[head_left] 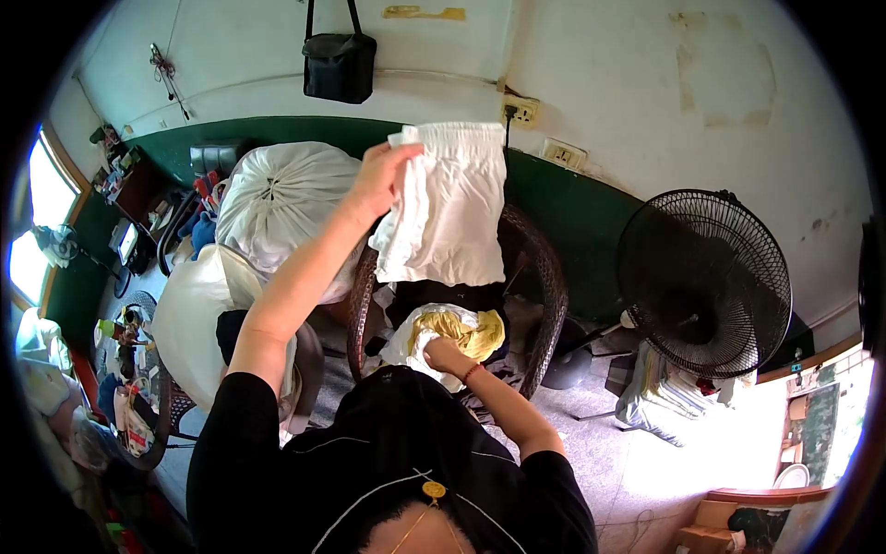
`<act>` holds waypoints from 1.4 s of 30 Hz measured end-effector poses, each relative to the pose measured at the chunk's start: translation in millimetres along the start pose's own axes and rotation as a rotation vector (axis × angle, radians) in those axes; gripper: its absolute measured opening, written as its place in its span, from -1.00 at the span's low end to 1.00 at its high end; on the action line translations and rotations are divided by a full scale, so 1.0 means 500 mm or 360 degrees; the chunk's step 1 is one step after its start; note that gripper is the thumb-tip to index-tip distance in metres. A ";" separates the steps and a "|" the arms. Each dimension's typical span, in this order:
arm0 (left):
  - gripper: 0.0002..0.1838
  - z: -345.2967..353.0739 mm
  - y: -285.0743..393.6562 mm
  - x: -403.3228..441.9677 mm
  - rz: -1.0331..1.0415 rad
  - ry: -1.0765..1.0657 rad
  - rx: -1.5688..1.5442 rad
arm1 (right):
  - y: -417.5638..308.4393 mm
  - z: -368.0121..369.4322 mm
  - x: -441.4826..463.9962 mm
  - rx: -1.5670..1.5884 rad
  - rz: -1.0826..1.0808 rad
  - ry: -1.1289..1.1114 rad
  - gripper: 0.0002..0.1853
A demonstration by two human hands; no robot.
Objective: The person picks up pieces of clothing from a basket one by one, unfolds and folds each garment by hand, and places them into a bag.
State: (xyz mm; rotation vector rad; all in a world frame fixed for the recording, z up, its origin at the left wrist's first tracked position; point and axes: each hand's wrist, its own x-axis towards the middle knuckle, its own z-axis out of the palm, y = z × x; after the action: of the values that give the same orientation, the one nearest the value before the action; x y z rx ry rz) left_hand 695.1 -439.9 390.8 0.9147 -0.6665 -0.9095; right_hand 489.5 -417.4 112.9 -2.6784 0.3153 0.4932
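Observation:
My left hand [392,171] is raised and closed on the waistband corner of a pair of white shorts [452,208]. The shorts hang down in front of the wall, their gathered elastic waistband at the top. Lower down, my right hand [448,358], with a red band at the wrist, is closed in a pile of clothing on a wicker chair [551,286]. Yellow cloth [475,334] and white cloth [397,349] bunch around its fingers. The fingertips are hidden, so which piece they grip does not show. Dark clothing [443,297] lies behind the pile.
Left of the chair stand a big tied white sack [286,198] and another pale sack [198,305]. A black fan [706,282] stands at the right, near a stack of folded cloth [669,392]. A black bag [340,69] hangs on the wall.

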 end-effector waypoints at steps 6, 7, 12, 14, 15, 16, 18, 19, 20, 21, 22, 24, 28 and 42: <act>-0.85 -0.024 0.058 -0.014 0.0006 -0.0107 0.0019 | 0.087 -0.128 -0.075 0.1191 0.0297 0.1770 -0.74; -0.84 -0.028 0.057 -0.017 -0.0024 -0.0172 0.0040 | 0.082 -0.191 -0.102 0.1170 0.0239 0.1928 -0.65; -0.79 -0.011 0.049 -0.052 -0.0174 -0.0286 0.0142 | 0.081 -0.345 -0.133 0.1022 -0.0172 0.1968 -0.09; -0.75 -0.011 0.043 -0.061 -0.0207 -0.0477 0.0268 | 0.067 -0.354 -0.114 0.1676 -0.0473 0.1690 -0.07; -0.72 -0.016 0.048 -0.067 -0.0211 -0.0611 0.0325 | 0.065 -0.359 -0.115 0.1656 -0.0530 0.1521 -0.20; -0.72 -0.019 0.050 -0.068 -0.0205 -0.0597 0.0324 | 0.065 -0.364 -0.115 0.1633 -0.0585 0.1349 -0.32; -0.73 -0.029 0.059 -0.068 -0.0120 -0.0656 0.0474 | 0.055 -0.354 -0.119 0.2002 -0.0560 0.1150 -0.40; -0.68 -0.052 0.054 -0.057 -0.0132 -0.0604 0.0597 | 0.053 -0.350 -0.121 0.2355 -0.0516 0.0949 -0.48; -0.68 -0.068 0.052 -0.060 -0.0122 -0.0586 0.0595 | 0.062 -0.343 -0.117 0.2479 -0.0499 0.0880 -0.46; -0.64 -0.076 0.050 -0.069 -0.0180 -0.0471 0.0520 | 0.071 -0.336 -0.113 0.2603 -0.0477 0.0813 -0.44; -0.61 -0.086 0.043 -0.078 -0.0243 -0.0361 0.0443 | 0.057 -0.346 -0.126 0.2719 -0.0520 0.0814 -0.46; -0.43 -0.122 -0.023 -0.099 -0.0263 -0.0631 0.0065 | 0.049 -0.353 -0.138 0.2909 -0.0564 0.0863 -0.48; -0.18 -0.203 -0.281 -0.176 -0.0785 -0.0596 -0.0207 | 0.072 -0.343 -0.142 0.3100 -0.0465 0.0887 -0.58; -0.69 -0.187 -0.315 -0.174 -0.0211 -0.0190 0.0847 | 0.218 -0.178 -0.225 0.1857 0.0238 0.1087 -0.66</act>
State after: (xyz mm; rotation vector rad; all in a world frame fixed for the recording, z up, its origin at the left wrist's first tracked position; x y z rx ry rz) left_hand 671.6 -376.9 199.6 1.3974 -0.9858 -0.9254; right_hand 381.7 -535.8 195.3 -1.5731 0.7159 -0.4878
